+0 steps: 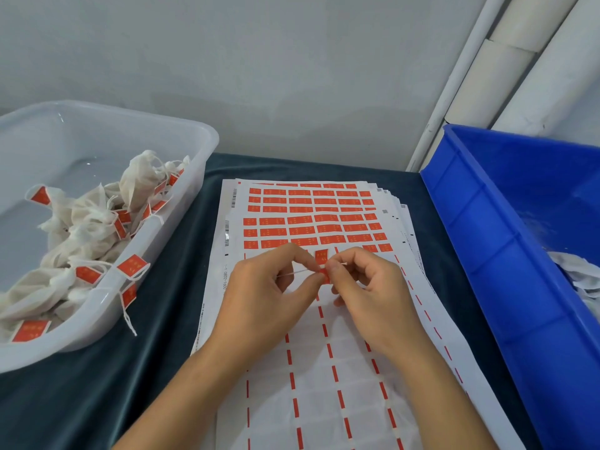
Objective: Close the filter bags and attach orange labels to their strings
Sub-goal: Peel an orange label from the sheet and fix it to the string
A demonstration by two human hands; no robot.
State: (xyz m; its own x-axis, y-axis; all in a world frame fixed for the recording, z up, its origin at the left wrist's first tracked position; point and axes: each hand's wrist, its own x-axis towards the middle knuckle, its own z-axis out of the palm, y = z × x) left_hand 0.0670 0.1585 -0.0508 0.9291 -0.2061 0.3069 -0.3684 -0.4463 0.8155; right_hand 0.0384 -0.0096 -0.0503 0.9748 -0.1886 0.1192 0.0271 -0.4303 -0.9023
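My left hand point(269, 293) and my right hand point(367, 287) meet over a stack of label sheets point(311, 222). Between their fingertips they pinch a small orange label point(324, 275) folded on a thin white string point(293, 273). The string runs left from the label under my left fingers. No filter bag shows in either hand; my left palm hides whatever hangs from the string. The top sheet has orange labels in rows at its far part and bare backing with red dashes near me.
A clear plastic tub point(181, 203) at the left holds several white filter bags point(84, 228) with orange labels on strings. A blue crate point(487, 241) at the right holds white bags point(581, 274). Dark cloth point(156, 319) covers the table. White pipes stand at the back right.
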